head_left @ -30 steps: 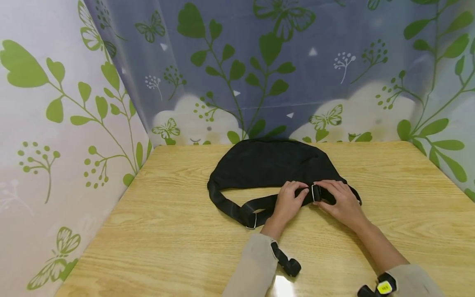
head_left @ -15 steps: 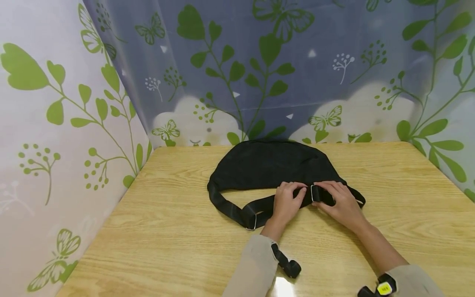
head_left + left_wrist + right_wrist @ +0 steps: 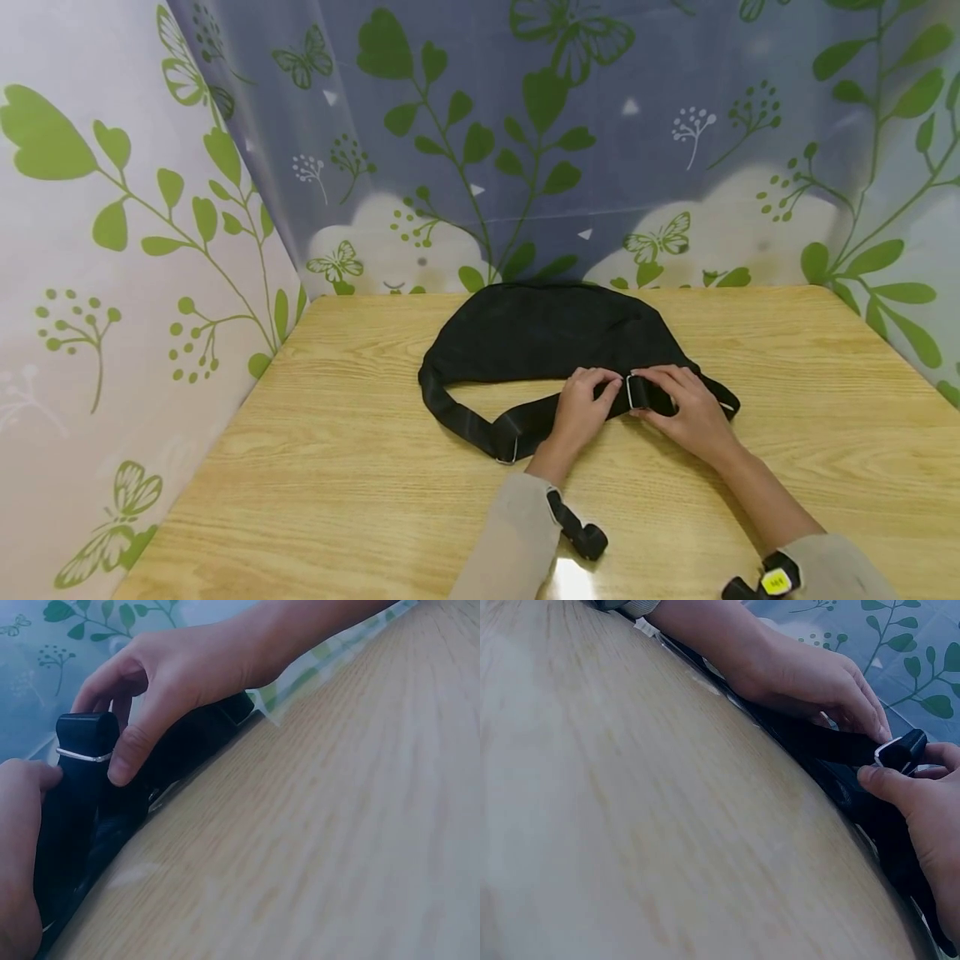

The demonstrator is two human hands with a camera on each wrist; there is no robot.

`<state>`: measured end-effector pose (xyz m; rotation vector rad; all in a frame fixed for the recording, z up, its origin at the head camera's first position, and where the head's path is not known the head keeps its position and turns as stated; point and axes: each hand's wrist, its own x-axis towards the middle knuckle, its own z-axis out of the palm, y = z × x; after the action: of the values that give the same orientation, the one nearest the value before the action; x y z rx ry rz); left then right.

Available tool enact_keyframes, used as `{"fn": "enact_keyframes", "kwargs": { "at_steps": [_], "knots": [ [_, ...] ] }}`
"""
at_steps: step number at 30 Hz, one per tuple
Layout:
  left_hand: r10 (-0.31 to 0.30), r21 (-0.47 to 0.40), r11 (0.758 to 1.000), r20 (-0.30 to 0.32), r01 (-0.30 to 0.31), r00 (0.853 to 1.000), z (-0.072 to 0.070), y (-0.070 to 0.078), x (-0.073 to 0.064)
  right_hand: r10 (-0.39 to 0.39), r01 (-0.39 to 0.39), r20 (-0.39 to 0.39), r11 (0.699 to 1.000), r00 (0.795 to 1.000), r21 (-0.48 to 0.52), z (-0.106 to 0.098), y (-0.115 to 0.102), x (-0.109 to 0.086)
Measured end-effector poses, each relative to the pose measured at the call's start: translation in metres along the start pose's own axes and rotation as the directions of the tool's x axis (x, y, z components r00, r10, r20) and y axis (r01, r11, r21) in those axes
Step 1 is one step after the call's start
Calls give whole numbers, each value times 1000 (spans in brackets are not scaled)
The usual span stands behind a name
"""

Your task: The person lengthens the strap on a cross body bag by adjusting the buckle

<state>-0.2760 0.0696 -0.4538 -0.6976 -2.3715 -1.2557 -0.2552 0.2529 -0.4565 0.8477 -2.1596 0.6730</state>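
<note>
A black waist bag [image 3: 547, 333] lies flat toward the back of the table, its strap [image 3: 461, 417] curving in front of it. My left hand [image 3: 587, 410] pinches the strap between thumb and fingers. Just to its right, my right hand [image 3: 690, 412] holds the folded strap at a silver metal slider [image 3: 631, 392]. The right wrist view shows the slider's metal frame [image 3: 885, 750] between both hands, with a strap loop through it. Another metal ring [image 3: 507, 451] sits on the strap to the left of my left hand.
The wooden table [image 3: 315, 500] extends around the bag. A printed curtain [image 3: 450, 150] with leaves and butterflies stands behind it, and a patterned panel [image 3: 112, 292] rises on the left. Black wrist straps [image 3: 577, 529] hang by the sleeves.
The slider has shifted slightly left, and the strap end at the far right bulges out a little more. The strap's gap near the left ring has closed. Both hands stay nearly in place.
</note>
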Motion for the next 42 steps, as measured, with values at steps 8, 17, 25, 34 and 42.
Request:
{"fn": "enact_keyframes", "kwargs": {
  "at_steps": [8,17,25,34,42],
  "knots": [
    [46,22,999,3,-46,999,0,0,0,-2,2,16,1000,1000,3,1,0,0],
    [68,257,966,-118,-36,991,0,-2,0,57,-58,11,998,998,12,0,0,0],
    [-3,98,995,-90,12,996,1,-1,1,44,-45,6,999,999,21,0,1,0],
    [6,-39,999,9,-6,1000,0,0,0,17,-17,15,1000,1000,-3,1,0,0],
    [-4,16,1000,-32,4,999,0,0,0,36,-36,19,999,999,0,1,-1,0]
  ]
}}
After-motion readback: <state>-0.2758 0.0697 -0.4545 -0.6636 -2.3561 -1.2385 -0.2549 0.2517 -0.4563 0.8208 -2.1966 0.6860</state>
